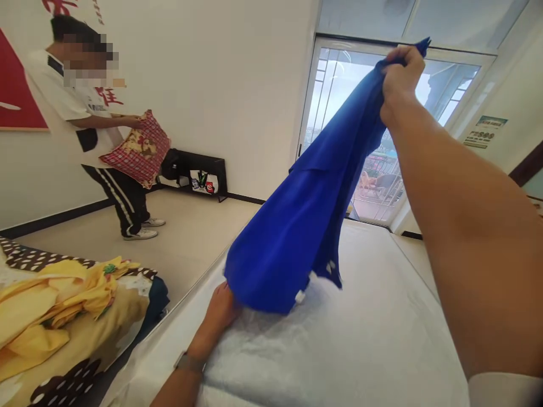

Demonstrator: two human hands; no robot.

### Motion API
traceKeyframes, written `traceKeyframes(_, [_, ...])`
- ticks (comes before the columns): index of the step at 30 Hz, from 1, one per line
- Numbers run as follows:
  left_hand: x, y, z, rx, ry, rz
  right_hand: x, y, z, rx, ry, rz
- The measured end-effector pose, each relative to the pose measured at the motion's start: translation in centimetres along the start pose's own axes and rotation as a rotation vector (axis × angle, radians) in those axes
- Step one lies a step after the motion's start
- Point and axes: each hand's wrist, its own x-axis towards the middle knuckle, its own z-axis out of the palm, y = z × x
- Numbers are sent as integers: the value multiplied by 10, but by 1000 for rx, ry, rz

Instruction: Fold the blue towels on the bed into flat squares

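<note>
A long blue cloth [284,237], folded and hanging in layers, slants across the middle of the view. My right hand [403,70] is raised high at the upper right, its fingers closed around the gathered top end. At the lower left edge of the cloth is my left hand [221,305], a watch on its wrist. Its fingers appear closed on that edge, though the fingertips are hidden behind the fabric. Small white pieces [300,297] show along the bottom edge. Beneath lies a wide white surface [373,339] with a wrinkled, plastic-like cover.
Yellow fabric [51,299] and patterned bedding [114,322] are piled at the lower left. Beyond, a person [89,113] stands holding a red checked cushion cover [142,150]. A low black rack [207,175] stands by the wall. Behind the cloth is a glass door [326,85].
</note>
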Motion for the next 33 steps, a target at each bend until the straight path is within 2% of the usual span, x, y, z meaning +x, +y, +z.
traceKeyframes(2, [-1,-2,0,81,43,-82,8,8,20,48,-54,-6])
traceKeyframes(5, [0,-6,-2,129,67,-141,3,10,40,105,-26,-34])
traceKeyframes(7, [-1,-7,-3,124,66,-149,-24,9,48,133,-41,-56])
traceKeyframes(8, [-1,-7,-4,117,63,-149,-47,8,48,138,-63,-64])
traceKeyframes(10, [-2,-6,-5,100,52,-148,-114,9,38,108,-137,-32])
traceKeyframes(12, [-2,-5,-7,89,37,-147,-204,13,12,11,-250,23])
traceKeyframes(13, [-2,-4,-8,87,29,-144,-253,15,-6,-21,-348,57])
traceKeyframes(15, [-2,-3,-9,86,15,-139,-354,22,-47,-52,-536,238])
traceKeyframes(17, [-2,-3,-10,87,5,-144,-441,30,-86,-100,-700,463])
traceKeyframes(19, [-2,-4,-9,82,2,-154,-504,38,-113,-143,-816,660])
traceKeyframes(20, [-2,-5,-9,78,2,-154,-525,41,-121,-154,-839,715])
traceKeyframes(23, [-2,-6,-9,74,5,-148,-551,44,-126,-178,-863,754])
traceKeyframes(27, [-2,-4,-11,94,4,-142,-547,40,-127,-174,-1041,681])
traceKeyframes(29, [-1,-4,-12,101,0,-137,-544,38,-136,-175,-1161,629])
traceKeyframes(33, [0,-3,-12,116,-7,-140,-536,34,-168,-232,-1364,522])
